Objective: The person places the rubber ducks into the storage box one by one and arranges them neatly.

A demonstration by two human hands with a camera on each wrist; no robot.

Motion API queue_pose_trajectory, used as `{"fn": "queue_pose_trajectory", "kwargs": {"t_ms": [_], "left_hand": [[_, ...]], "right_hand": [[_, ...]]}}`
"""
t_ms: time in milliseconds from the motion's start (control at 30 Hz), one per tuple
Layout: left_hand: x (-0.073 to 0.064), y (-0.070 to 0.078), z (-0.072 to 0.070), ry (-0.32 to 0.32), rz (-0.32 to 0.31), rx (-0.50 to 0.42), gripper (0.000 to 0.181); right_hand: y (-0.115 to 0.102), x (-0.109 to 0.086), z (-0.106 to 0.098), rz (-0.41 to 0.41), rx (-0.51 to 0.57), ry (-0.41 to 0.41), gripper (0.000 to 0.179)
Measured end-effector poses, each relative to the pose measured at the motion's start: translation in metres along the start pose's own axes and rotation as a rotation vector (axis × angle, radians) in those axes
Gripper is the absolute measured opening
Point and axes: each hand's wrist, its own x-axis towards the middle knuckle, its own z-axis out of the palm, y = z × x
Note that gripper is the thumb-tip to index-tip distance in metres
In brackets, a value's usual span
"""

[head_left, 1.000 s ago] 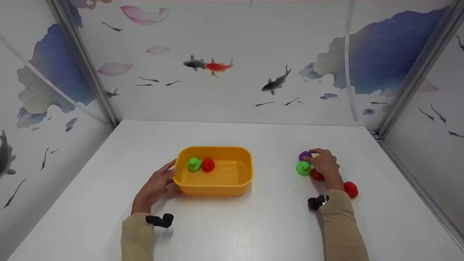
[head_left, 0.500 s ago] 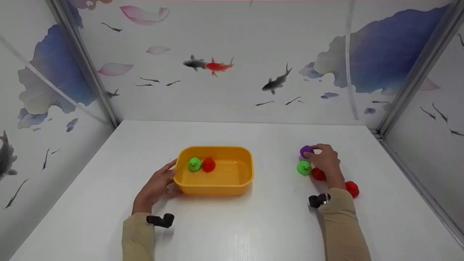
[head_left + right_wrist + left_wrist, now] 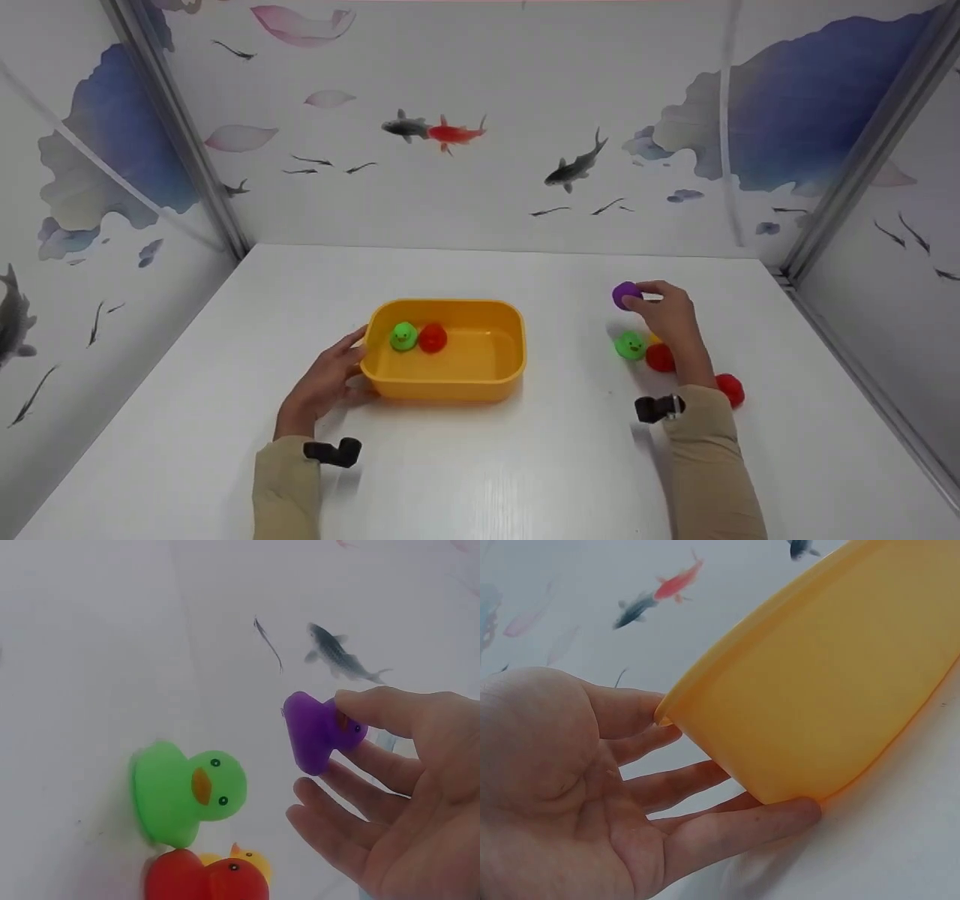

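My right hand (image 3: 671,319) pinches a purple rubber duck (image 3: 311,735) by its head between thumb and fingers. The duck is held up above the table, tilted on its side. Below it stand a green duck (image 3: 165,791), a red duck (image 3: 180,879) and a mostly hidden yellow duck (image 3: 259,862). On the left, my left hand (image 3: 577,787) touches the end of a yellow plastic tub (image 3: 450,391), its fingers extended along the wall and fingertips at rim and base. Inside the tub sit a green duck (image 3: 403,337) and a red one (image 3: 433,338).
Another red duck (image 3: 729,391) lies beside the right sleeve. The white table (image 3: 480,465) is bounded by a back wall (image 3: 480,202) and side walls printed with fish. Black cameras are strapped to both wrists.
The right hand has taken hold of the purple duck and lifted it away from the group, upward in the head view. The left hand and tub have stayed in place.
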Motion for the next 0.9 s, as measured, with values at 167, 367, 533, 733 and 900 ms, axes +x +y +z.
{"fn": "queue_pose_trajectory", "kwargs": {"t_ms": [167,367,533,733,900], "left_hand": [[-0.001,0.001,0.0,-0.007,0.007,0.004,0.052],[0.0,-0.001,0.0,-0.02,0.013,0.009,0.052],[-0.001,0.001,-0.001,-0.007,0.013,0.01,0.053],[-0.001,0.002,-0.001,0.007,-0.001,0.009,0.053],[0.001,0.001,0.0,0.007,-0.006,-0.006,0.056]], "right_hand": [[-0.009,-0.001,0.005,-0.002,0.005,-0.015,0.062],[-0.019,-0.005,0.009,-0.004,0.046,-0.037,0.06],[-0.032,-0.01,0.016,-0.033,0.041,-0.064,0.056],[-0.052,-0.015,0.034,-0.058,0.036,-0.079,0.054],[-0.065,-0.018,0.054,-0.044,0.068,-0.088,0.051]]}}
